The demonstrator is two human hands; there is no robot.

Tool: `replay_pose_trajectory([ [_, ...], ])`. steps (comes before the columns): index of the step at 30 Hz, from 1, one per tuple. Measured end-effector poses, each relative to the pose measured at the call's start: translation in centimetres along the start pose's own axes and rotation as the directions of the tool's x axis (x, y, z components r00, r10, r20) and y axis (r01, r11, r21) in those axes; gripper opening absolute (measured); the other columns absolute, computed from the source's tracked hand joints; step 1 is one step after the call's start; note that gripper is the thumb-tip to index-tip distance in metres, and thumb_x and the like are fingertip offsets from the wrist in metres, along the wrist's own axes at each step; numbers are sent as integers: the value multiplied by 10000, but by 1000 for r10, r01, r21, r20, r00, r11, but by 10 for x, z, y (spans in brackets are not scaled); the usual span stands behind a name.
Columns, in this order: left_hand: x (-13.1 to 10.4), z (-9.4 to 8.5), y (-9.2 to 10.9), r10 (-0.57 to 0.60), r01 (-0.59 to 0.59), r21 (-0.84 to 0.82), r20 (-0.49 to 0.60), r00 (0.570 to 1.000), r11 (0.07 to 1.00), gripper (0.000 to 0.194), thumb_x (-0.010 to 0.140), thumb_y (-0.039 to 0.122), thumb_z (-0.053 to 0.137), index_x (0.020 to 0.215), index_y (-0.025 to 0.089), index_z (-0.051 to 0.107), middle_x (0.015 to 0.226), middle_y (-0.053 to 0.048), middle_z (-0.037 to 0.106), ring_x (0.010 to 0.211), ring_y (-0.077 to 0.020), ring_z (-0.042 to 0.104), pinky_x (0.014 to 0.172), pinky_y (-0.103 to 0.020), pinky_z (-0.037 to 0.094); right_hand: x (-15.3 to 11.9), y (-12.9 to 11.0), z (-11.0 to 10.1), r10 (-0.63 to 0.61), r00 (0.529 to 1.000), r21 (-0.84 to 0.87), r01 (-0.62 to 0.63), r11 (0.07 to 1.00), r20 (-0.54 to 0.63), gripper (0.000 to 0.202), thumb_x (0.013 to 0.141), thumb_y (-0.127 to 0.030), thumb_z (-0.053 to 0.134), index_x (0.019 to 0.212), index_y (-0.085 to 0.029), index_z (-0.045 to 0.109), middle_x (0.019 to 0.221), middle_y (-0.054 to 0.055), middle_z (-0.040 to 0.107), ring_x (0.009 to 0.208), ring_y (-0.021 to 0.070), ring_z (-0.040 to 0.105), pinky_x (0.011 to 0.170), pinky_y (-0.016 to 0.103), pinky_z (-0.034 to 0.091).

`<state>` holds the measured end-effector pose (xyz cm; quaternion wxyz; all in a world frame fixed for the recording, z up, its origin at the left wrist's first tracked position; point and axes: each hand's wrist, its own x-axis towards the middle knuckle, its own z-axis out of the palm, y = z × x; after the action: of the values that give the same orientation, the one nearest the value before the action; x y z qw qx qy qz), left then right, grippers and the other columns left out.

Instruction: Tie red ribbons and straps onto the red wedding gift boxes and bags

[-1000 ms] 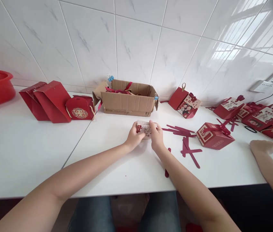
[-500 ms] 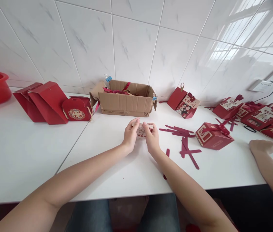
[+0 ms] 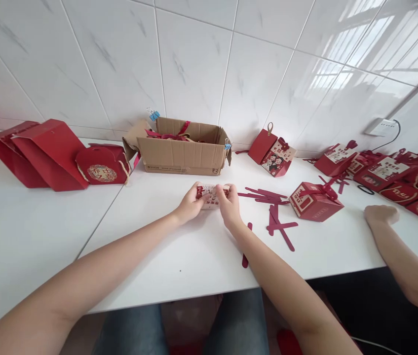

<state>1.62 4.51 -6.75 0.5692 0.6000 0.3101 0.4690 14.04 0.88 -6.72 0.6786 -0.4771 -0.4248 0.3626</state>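
Between my two hands is a small cream and red printed card [image 3: 210, 202], held just above the white table; I cannot tell whether it is a single sheet or several. My left hand [image 3: 191, 203] grips its left side, thumb lying over the printed face. On the other side, my right hand [image 3: 229, 204] pinches the right edge, its thumb also on the front. Dark red strips [image 3: 268, 196] lie loose to the right of my right hand. One more strip [image 3: 247, 246] rests beside my right forearm.
Behind my hands stands an open cardboard box [image 3: 179, 160] with red ribbons inside. Red gift boxes [image 3: 51, 158] stand left. A house-shaped box [image 3: 273, 157], a tied red box [image 3: 316, 204] and several more [image 3: 386, 170] are right, near another person's closed hand [image 3: 381, 215].
The view has shifted, so most things sit further left. The card has tilted and shows more of its printed face, and my left hand has slid lower on its side.
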Motion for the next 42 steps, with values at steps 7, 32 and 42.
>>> replay_pose_trajectory([
  [7,9,0,21,4,-62,-269,-208,978,961,476,649,369,766,1024,168,554,1089,-90,658,989,-243,629,872,-419,506,2,6,2,150,952,309,-232,922,268,440,663,-321,766,1034,-218,552,1038,39,681,934,168,643,852,321,506],
  [32,31,-74,3,680,-119,992,111,725,-36,256,895,414,488,903,213,646,830,-80,658,855,-257,526,818,-419,257,36,-37,-44,32,999,659,-39,751,23,257,725,-212,708,966,-256,630,995,-24,705,862,103,663,702,219,536],
  [42,16,-74,16,531,-217,976,170,830,27,245,875,348,496,893,245,717,805,-92,663,879,-265,553,791,-414,333,41,-40,-73,-10,999,571,36,820,-50,151,726,-271,679,869,-250,633,888,-22,703,678,119,631,623,272,520],
])
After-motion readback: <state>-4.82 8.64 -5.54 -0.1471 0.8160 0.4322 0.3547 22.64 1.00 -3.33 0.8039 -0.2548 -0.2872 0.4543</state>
